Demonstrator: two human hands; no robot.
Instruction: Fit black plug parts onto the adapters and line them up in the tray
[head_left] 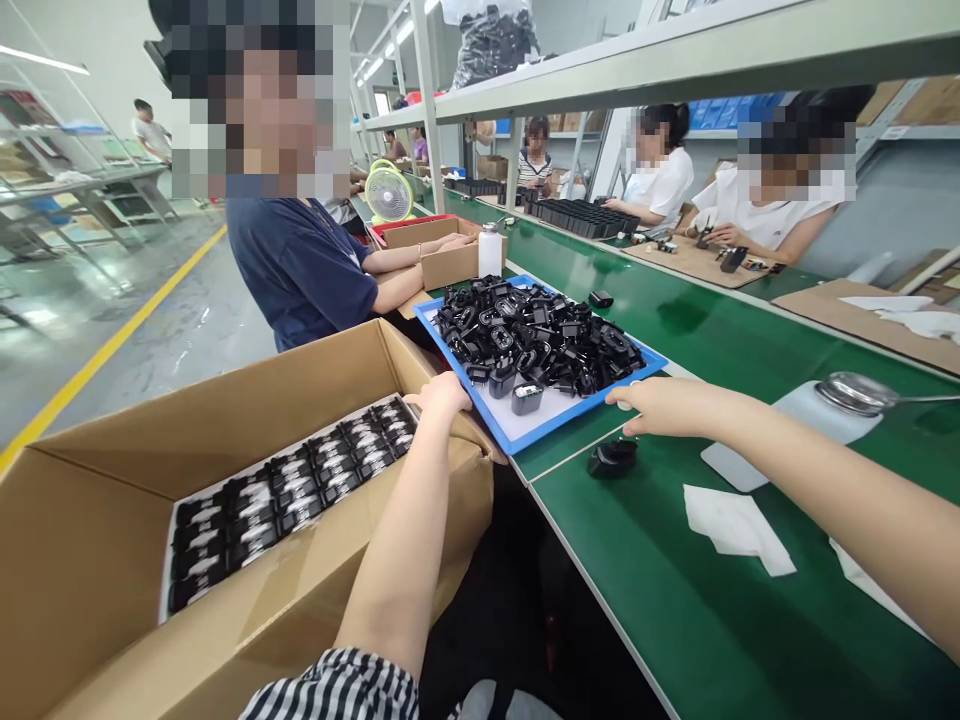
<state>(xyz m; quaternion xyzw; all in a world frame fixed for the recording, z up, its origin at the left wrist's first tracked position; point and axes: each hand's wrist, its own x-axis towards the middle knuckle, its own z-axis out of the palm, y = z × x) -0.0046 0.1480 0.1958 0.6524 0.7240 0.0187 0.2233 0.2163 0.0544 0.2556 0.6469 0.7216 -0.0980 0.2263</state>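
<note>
A blue tray (540, 437) heaped with several black plug adapters (536, 340) lies on the green bench. My left hand (442, 393) grips the tray's near left corner, fingers curled over its edge. My right hand (652, 405) holds the tray's near right edge, fingers closed on the rim. One black adapter (613, 458) lies loose on the bench just below my right hand. To my left stands a large open cardboard box (225, 420) with rows of black adapters (292, 490) packed inside.
A folded white cloth (735, 528) and a white dispenser bottle (817, 415) lie right of the tray. A person in a dark blue shirt (300, 265) sits beyond the box. Other workers sit across the bench (712, 620). A small fan (388, 192) stands further back.
</note>
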